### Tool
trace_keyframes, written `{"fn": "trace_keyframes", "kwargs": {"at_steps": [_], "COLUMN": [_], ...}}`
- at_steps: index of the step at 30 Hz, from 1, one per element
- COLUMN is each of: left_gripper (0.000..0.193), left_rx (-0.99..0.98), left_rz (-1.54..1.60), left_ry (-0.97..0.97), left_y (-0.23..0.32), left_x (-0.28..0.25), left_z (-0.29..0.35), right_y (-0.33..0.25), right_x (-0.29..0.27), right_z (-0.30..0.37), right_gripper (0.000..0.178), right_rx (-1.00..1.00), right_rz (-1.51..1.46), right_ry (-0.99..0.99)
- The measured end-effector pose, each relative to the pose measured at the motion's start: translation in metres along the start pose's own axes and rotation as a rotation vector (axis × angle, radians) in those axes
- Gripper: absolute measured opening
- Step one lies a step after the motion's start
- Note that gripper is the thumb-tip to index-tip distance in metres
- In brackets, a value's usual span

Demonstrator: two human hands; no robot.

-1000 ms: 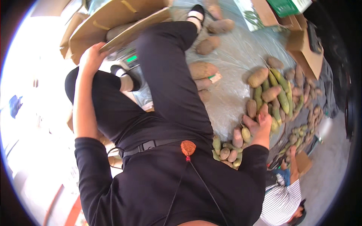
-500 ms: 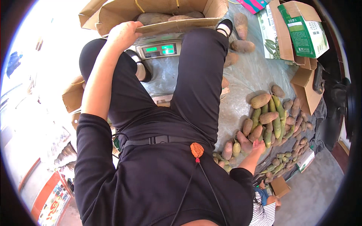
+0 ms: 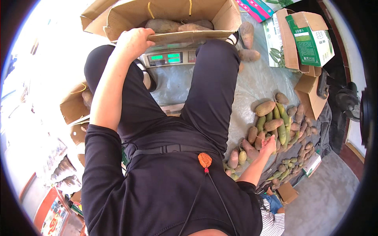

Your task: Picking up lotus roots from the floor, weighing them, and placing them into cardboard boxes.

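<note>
My left hand [image 3: 135, 42] is closed over the near edge of a brown cardboard box [image 3: 197, 37]. Inside the box lie several thick reddish-brown root vegetables [image 3: 163, 26]. Below its near wall shows a weighing scale [image 3: 167, 58] with lit green displays. On the right, my right hand [image 3: 269, 146] reaches over a pile of vegetables, its fingers stretched out beside a reddish-brown root [image 3: 260, 140]. Nothing is visible in that hand. Long green vegetables [image 3: 282, 131] lie among the brown roots just beyond it.
More brown roots [image 3: 249, 55] lie on the clear plastic sheet [image 3: 269, 84] near the box. Cartons [image 3: 309, 39] stand at the far right, by a black fan [image 3: 348, 100]. Another open box [image 3: 73, 106] is on the left. A person in stripes [image 3: 272, 218] is at the lower right.
My right hand has moved slightly away from me over the pile, its fingers pointing farther forward. My left hand stays at the box edge. The view has shifted a little.
</note>
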State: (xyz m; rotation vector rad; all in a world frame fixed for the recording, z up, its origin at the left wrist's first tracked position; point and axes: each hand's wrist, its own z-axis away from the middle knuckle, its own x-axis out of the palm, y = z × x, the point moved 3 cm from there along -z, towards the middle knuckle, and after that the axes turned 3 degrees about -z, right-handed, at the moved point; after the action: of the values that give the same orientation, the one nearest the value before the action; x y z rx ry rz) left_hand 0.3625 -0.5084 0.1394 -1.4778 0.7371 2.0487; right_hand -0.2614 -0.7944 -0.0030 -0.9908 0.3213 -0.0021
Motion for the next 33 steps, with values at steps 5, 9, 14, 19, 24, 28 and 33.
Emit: {"fn": "trace_keyframes", "kwargs": {"at_steps": [5, 9, 14, 19, 24, 28, 33], "left_gripper": [0.037, 0.037, 0.038, 0.037, 0.035, 0.035, 0.034], "left_rx": [-0.025, -0.022, -0.023, -0.012, -0.019, -0.029, -0.041], "left_rz": [-0.004, 0.047, 0.063, 0.054, 0.053, 0.07, 0.108], "left_ry": [0.02, 0.022, 0.036, 0.054, 0.07, 0.082, 0.08], "left_y": [-0.011, -0.013, -0.012, -0.02, -0.025, -0.028, -0.029], "left_x": [0.0, -0.002, -0.007, -0.003, 0.001, -0.002, -0.003], "left_z": [0.005, 0.007, 0.011, 0.011, 0.01, 0.013, 0.014], "right_y": [-0.034, -0.063, -0.119, -0.207, -0.303, -0.336, -0.326], "right_x": [0.022, 0.021, 0.084, 0.172, 0.247, 0.297, 0.383], "right_z": [0.0, -0.001, 0.067, 0.127, 0.224, 0.253, 0.26], "right_gripper": [0.022, 0.017, 0.017, 0.024, 0.026, 0.018, 0.014], "right_rx": [-0.017, -0.06, -0.158, -0.548, -0.839, -0.78, -0.546], "right_rz": [-0.11, -0.18, -0.157, -0.169, -0.179, -0.313, -0.399], "right_ry": [0.061, 0.074, -0.004, -0.47, -0.698, -1.039, -1.252]}}
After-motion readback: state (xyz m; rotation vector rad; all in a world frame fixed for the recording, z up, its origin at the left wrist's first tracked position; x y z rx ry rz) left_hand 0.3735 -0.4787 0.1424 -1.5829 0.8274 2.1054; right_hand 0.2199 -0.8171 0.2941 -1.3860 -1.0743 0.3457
